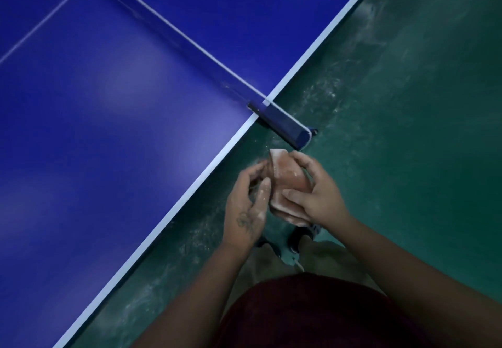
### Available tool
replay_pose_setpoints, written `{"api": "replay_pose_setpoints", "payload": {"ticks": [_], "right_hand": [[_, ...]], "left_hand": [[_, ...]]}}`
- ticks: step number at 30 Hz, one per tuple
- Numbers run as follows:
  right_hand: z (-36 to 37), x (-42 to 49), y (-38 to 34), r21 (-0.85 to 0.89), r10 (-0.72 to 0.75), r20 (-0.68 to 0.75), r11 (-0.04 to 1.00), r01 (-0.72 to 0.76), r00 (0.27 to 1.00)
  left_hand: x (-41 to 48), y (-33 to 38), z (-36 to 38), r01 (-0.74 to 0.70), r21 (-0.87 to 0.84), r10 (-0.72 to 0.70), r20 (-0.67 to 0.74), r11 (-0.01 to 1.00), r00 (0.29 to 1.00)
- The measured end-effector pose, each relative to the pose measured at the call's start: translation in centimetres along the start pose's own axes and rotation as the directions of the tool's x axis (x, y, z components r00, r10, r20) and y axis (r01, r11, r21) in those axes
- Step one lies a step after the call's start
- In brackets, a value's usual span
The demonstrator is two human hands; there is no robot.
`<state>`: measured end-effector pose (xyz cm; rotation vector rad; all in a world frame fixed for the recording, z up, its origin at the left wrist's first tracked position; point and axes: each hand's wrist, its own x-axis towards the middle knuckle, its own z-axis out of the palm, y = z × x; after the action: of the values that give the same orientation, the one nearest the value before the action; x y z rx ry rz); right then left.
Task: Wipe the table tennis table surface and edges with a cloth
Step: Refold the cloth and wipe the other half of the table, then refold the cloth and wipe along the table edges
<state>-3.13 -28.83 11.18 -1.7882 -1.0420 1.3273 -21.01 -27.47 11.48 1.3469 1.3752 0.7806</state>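
Here one cloth, pinkish and crumpled, is held off the table, over the green floor just right of the table's white side edge. Two hands hold it. The left hand curls its fingers round the cloth's left part, and the right hand pinches the right part between thumb and fingers. A dark mark on the back of the left hand may be a tattoo, but it is too blurred to read.

There is one blue table with white lines, and one net runs from the far left down to the side edge. One blue clamp fixes the net there, sticking out past the edge just beyond the cloth. Two shoes show below the hands, partly hidden. The floor carries pale scuffs along the table.
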Motion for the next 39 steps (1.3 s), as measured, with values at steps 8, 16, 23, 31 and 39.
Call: {"api": "replay_pose_setpoints", "payload": {"ticks": [8, 16, 23, 31, 39], "right_hand": [[-9.4, -2.3, -1.5, 0.116, -0.091, 0.108, 0.99, 0.079, 0.99], [-17.9, -2.0, 0.7, 0.449, -0.041, 0.25, 0.89, -0.079, 0.967], [-23.2, -0.7, 2.4, 0.589, 0.179, 0.355, 0.719, -0.368, 0.917], [-28.1, 1.1, 2.5, 0.585, 0.07, 0.107, 0.802, -0.119, 0.992], [-27.5, 3.7, 2.6, 0.097, 0.023, -0.136, 0.995, -0.01, 0.99]], "left_hand": [[-0.8, 8.9, 7.6, 0.054, -0.014, -0.054, 0.025, 0.998, 0.998], [0.1, 15.7, 14.5, 0.046, -0.073, -0.044, 0.037, 0.996, 0.998], [2.4, 19.2, 16.7, 0.053, -0.197, -0.032, 0.109, 0.979, 0.994], [5.8, 18.4, 17.8, -0.008, 0.152, -0.022, 0.196, 0.988, 0.98], [11.3, 16.8, 18.6, -0.004, 0.362, -0.147, 0.389, 0.932, 0.91]]}}
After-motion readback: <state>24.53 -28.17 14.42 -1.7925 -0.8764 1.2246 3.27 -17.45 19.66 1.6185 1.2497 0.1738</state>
